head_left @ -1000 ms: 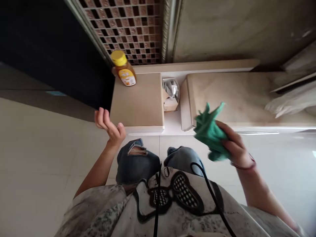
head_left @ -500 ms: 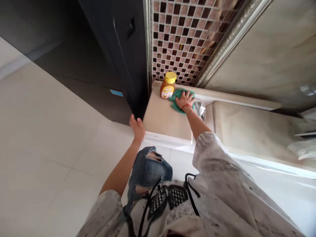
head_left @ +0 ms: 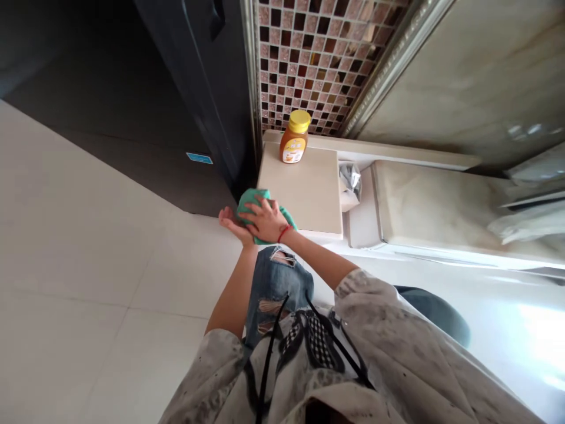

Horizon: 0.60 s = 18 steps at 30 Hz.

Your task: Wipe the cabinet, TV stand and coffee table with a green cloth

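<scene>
A green cloth lies bunched at the front left corner of the beige cabinet top. My right hand, with a red string on its wrist, presses down on the cloth, its fingers spread over it. Just below the corner, my left hand is held palm up with its fingers stretched out, close against the cloth's left side. Whether the left palm touches the cloth I cannot tell. A honey bottle with a yellow cap stands upright at the back of the cabinet top.
A tall dark appliance rises to the left of the cabinet. Mosaic tiles cover the wall behind. To the right are a silver bag in a gap and a lower marbled surface with clear plastic on it.
My right hand has drawn the cloth from beside the honey bottle forward and left to the front corner. My left hand has turned palm up beside it.
</scene>
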{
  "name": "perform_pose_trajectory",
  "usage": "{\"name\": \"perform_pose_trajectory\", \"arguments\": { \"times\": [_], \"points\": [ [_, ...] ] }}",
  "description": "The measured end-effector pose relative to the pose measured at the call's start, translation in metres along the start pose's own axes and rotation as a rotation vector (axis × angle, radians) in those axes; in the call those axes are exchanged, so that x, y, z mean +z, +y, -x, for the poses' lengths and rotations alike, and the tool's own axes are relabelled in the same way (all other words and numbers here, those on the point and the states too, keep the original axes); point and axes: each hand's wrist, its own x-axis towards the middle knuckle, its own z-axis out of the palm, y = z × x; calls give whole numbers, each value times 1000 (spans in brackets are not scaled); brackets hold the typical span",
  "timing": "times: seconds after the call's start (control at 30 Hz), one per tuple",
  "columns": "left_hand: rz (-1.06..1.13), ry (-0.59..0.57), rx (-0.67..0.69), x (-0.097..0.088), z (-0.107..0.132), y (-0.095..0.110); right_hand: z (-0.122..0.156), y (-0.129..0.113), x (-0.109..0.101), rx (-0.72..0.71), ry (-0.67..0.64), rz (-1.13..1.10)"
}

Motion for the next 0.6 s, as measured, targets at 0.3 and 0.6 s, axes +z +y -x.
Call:
{"name": "perform_pose_trajectory", "arguments": {
  "times": [0.3, 0.6],
  "points": [
    [-65, -107, -81, 5, 6, 15, 195, 112, 24, 256, -53, 23],
    [-6, -68, -271, 3, -7, 27, 73, 7, 64, 162, -156, -768]
  ]
}}
